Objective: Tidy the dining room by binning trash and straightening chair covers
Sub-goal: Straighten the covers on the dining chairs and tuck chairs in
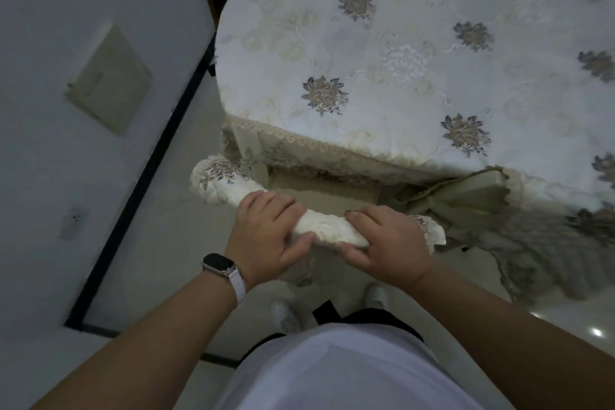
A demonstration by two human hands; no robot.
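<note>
I have both grips closed on the chair cover (324, 231) along the chair's top rail: left hand (269, 236) wrapped over it with the thumb under, right hand (387, 243) clamped just beside it. The cloth between them looks bunched, so I judge the straightening is under way, not finished. I see no trash and no bin, so that part I can't rate. Just beyond my grips sits the desk (399, 53) under a floral cloth, its skirt hanging close to the chair. A wall (66, 76) crowds the left grip.
</note>
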